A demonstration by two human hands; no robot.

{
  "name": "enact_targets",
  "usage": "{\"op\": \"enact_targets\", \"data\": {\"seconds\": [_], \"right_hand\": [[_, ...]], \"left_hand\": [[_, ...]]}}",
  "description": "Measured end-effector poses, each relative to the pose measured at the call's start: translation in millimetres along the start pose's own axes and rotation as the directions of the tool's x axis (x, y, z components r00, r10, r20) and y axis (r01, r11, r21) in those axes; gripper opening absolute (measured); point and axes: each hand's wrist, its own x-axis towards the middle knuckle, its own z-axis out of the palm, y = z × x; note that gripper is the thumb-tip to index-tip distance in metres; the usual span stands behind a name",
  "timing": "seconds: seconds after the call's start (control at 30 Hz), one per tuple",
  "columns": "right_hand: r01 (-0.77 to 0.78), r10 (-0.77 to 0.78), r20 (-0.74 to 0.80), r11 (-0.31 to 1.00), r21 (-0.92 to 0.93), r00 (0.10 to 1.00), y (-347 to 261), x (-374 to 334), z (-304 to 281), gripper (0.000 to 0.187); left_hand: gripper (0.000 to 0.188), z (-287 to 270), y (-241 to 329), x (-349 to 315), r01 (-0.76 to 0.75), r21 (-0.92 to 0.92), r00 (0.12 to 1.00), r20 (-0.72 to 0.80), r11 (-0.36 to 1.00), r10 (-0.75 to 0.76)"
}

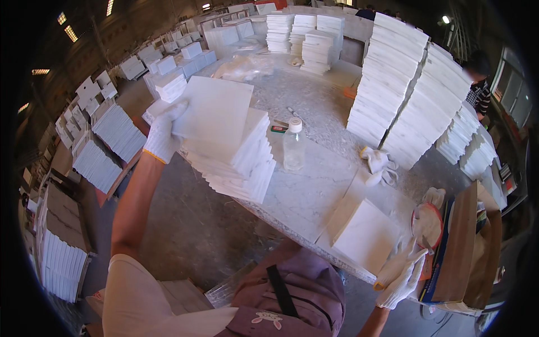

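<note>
While the left hand (165, 129), in a white glove with a yellow edge, grips a thin white tile (216, 106) by its left side, the thumb lies on top of it. That tile is to the left of the clear bottle (293, 149) and a bit farther back, over a stack of white tiles (238, 168) that stands just left of the bottle. I cannot tell if the tile rests on the stack or is held a little above it. The right hand (401, 275) wears a white glove too, and it is well to the right of the bottle and closer to the person. Its fingers point up toward a round dish with a red rim (415, 224), also right of the bottle, but I cannot tell if they are closed on something. A white square piece (369, 238) lies between the bottle and that hand. Past the dish, farther right of the bottle, is an open cardboard box (455, 253). Some crumpled white cloth (377, 163) sits to the right of the bottle. A small green and red thing (278, 129) is just left of the bottle's top. Behind the bottle and to its right, two tall piles of white slabs (387, 70) stand side by side. All these are on a dusty table (300, 208), which shows bare in front of the bottle.
</note>
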Motion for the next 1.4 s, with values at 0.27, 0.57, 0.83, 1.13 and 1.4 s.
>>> {"op": "enact_targets", "data": {"seconds": [0.27, 0.57, 0.83, 1.13, 1.4], "right_hand": [[0.143, -0.153, -0.038, 0.974, -0.177, 0.988, 8.4, 9.8, -17.3, 0.06], [0.154, -0.146, 0.35, 0.988, 0.004, 0.925, -114.5, 32.1, 23.5, 0.056], [0.69, -0.557, 0.682, 0.716, 0.107, 0.473, -187.0, 24.9, 187.8, 0.042], [0.92, -0.267, 0.943, 0.382, -0.087, 0.2, -221.7, -5.7, 344.9, 0.022], [0.972, -0.06, 0.991, 0.208, -0.104, 0.119, -240.7, 2.5, 378.1, 0.022]], "left_hand": [[0.028, 2.2, 8.8, 8.7, 0.04, -0.177, 0.998, 0.054, 0.983, -0.031], [0.02, -18.0, -17.5, 10.8, 0.161, -0.567, 0.986, 0.135, 0.808, -0.102], [0.019, 29.5, -35.3, 20.8, 0.012, -0.566, 0.993, -0.088, 0.824, -0.075], [0.023, 24.0, -44.3, 29.1, 0.056, -0.675, 0.995, -0.026, 0.736, -0.1], [0.024, 30.1, -37.4, 20.5, 0.073, -0.67, 0.993, -0.019, 0.739, -0.116]]}}
